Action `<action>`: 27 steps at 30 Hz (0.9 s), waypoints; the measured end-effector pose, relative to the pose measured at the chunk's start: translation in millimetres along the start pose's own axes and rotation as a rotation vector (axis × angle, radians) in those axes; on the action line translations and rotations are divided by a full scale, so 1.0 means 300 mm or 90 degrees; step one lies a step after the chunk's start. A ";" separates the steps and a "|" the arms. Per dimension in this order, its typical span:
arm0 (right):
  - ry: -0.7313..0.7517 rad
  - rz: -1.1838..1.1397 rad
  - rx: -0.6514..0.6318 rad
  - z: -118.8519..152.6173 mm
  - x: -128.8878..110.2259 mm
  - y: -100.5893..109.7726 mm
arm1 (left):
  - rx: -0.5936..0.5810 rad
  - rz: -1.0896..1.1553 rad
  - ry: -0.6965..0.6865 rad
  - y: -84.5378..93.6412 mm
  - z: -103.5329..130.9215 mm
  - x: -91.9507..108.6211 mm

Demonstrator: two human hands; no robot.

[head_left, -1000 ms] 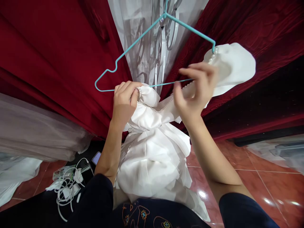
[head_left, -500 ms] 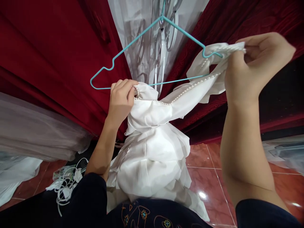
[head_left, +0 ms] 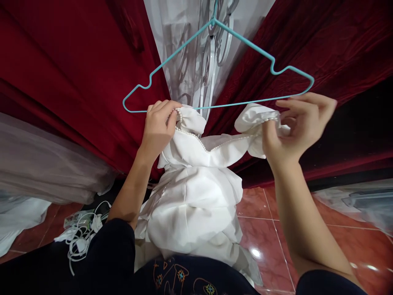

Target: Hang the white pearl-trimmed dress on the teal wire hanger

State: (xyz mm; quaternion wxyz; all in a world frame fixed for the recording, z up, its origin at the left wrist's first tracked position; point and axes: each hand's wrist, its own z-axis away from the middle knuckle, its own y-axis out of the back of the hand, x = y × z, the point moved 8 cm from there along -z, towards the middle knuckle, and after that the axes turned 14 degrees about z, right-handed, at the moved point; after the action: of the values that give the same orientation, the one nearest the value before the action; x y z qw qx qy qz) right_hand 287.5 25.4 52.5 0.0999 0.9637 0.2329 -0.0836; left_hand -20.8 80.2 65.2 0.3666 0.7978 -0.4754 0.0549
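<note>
A white dress [head_left: 196, 188] with a pearl-beaded neckline hangs down in front of me. My left hand [head_left: 161, 121] pinches its left sleeve by the beaded edge, just under the hanger's lower bar. On the other side, my right hand [head_left: 297, 125] holds the right sleeve's beaded edge between thumb and fingers, some of the fingers spread. Above both sleeves hangs a light blue clothes hanger [head_left: 245, 40]. Its right end is free of cloth, and the back of my right hand is close to its lower bar. The dress's lower part is bunched in folds near my body.
Dark red curtains [head_left: 76, 53] flank white scroll metalwork [head_left: 210, 61] behind the hanger. White cables [head_left: 78, 241] lie in a tangle at lower left. Pale tulle [head_left: 46, 159] hangs at the left, and more sheer fabric [head_left: 365, 203] lies at the right on red floor tiles [head_left: 258, 205].
The right sleeve has come off the hanger's right end. My right hand has moved down and left with it, while my left hand keeps its hold.
</note>
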 end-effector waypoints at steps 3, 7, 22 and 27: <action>0.040 -0.056 -0.175 -0.022 -0.100 -0.114 | -0.001 0.012 -0.003 -0.009 -0.003 0.007; -0.012 -0.127 -0.214 -0.009 -0.117 -0.187 | 0.071 0.046 -0.006 -0.010 0.017 0.015; -0.086 -0.146 -0.133 0.003 -0.100 -0.171 | 0.415 0.188 0.271 0.175 0.294 -0.308; -0.086 -0.125 -0.136 0.003 -0.102 -0.169 | 0.515 0.125 0.089 0.407 0.119 -0.347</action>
State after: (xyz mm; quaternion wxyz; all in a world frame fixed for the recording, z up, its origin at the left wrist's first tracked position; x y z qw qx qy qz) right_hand 237.0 56.2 50.2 0.2088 0.9125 0.3261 -0.1321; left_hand -184.2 98.3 59.0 0.0479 0.8229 -0.4633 0.3255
